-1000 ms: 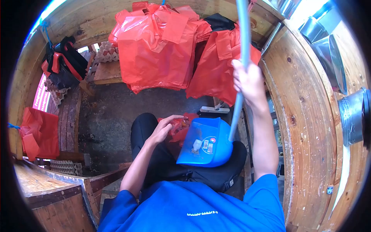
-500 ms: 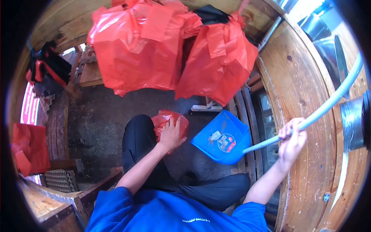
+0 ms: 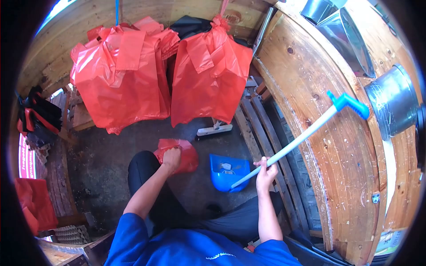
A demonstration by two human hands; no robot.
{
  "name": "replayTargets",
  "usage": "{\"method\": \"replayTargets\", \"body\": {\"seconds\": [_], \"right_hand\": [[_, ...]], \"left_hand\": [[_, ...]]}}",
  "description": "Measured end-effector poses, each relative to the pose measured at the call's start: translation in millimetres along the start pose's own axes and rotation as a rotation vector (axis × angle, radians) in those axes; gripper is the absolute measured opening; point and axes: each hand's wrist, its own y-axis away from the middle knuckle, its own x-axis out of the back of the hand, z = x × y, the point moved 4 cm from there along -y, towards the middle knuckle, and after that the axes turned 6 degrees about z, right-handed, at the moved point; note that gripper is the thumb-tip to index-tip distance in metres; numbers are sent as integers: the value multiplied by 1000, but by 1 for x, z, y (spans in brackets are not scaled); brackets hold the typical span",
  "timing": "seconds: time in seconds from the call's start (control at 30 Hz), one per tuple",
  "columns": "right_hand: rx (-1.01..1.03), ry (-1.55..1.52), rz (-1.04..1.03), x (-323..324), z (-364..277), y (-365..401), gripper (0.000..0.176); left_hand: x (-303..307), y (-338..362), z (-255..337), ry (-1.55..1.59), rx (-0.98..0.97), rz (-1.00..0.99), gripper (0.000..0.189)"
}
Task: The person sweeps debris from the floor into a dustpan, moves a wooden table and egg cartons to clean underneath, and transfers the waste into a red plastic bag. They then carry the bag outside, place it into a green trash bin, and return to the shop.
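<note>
My right hand [image 3: 266, 173] is wrapped round the pale handle of a blue long-handled dustpan [image 3: 242, 167]. The pan is low near the floor with small pieces of litter in it, and the handle slants up to the right, ending in a blue grip over the wooden counter. A red plastic bag [image 3: 188, 159] hangs beside my knee, left of the pan. My left hand [image 3: 172, 157] is closed on its upper edge. What the bag contains, if anything, does not show.
Bundles of red plastic bags [image 3: 124, 84] hang ahead from the wooden wall. Beneath them a broom head [image 3: 214, 129] rests on the dark floor. A wooden counter [image 3: 328, 146] with a metal pot [image 3: 392, 102] runs along the right. Egg trays [image 3: 73, 235] are stacked at lower left.
The dustpan has swung lower and more upright, its full handle now in view. My left hand has gone from spread over the red bag to closed on it. The camera view has shifted right.
</note>
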Motion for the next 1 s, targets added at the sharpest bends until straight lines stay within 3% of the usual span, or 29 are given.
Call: {"method": "replayTargets", "body": {"seconds": [0.03, 0.1, 0.13, 0.17, 0.23, 0.3, 0.37, 0.47, 0.57, 0.63, 0.67, 0.77, 0.8, 0.87, 0.93, 1.0], "right_hand": [[37, 51, 23, -1, 3, 3, 17], [42, 48, 44, -3, 10, 7, 17], [73, 110, 41, -3, 17, 6, 18], [103, 173, 40, -2, 26, 5, 18], [176, 198, 62, -1, 34, 0, 19], [202, 193, 81, -2, 35, -9, 19], [393, 407, 98, 0, 20, -22, 26], [272, 440, -24, -4, 27, -37, 31], [-18, 670, -173, -2, 36, -37, 42], [-145, 952, -382, 5, 60, -27, 46], [-147, 860, -425, 1, 57, -22, 48], [-285, 583, -697, -16, 9, -3, 43], [-278, 473, -699, -22, -17, 7, 40], [-264, 416, -819, -33, -68, 17, 53], [-227, 184, -731, -47, -138, 12, 66], [-90, 166, -749, -66, -210, 0, 83]], "left_hand": [[21, 0, 8, -9, 2, 13, 18], [64, 0, 25, 396, 52, 214, 20], [75, -1, 30, 494, -97, 494, 14], [84, -3, 36, 484, -103, 497, 14], [98, -7, 38, 875, 160, 405, 13], [125, -8, 51, 847, 148, 459, 13], [147, -5, 58, 813, 145, 518, 12], [167, -1, 64, 893, 188, 481, 14], [199, 12, 72, 800, 54, 664, 14], [223, 20, 82, 472, -80, 653, 17], [232, 23, 87, 451, -53, 574, 18], [262, 28, 106, 462, -3, 476, 17], [276, 30, 112, 496, 54, 437, 17], [311, 31, 124, 518, 76, 437, 17], [364, 34, 143, 544, 119, 461, 16], [422, 37, 161, 571, 156, 517, 15]]}}
